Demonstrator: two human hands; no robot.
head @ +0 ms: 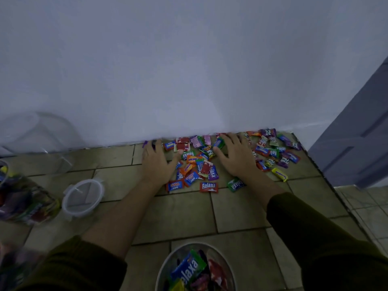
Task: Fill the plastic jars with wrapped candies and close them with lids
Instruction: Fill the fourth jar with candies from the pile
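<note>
Red and green wrappers reading "Relaxa" (208, 186) and an orange "mentos" (193, 159) lie in the heap of wrapped candies (195, 166) on the tiled floor (231, 217), against the far white wall (189, 70). The left hand (156, 162) and right hand (236, 158) are both spread flat, palms down, either side of the heap. An open jar (168, 262) at the near edge holds a blue "Relaxa" pack. At left are a clear lid (65, 201), a filled jar (27, 202) and a blurred empty jar (37, 135); a grey door (357, 133) stands right
</note>
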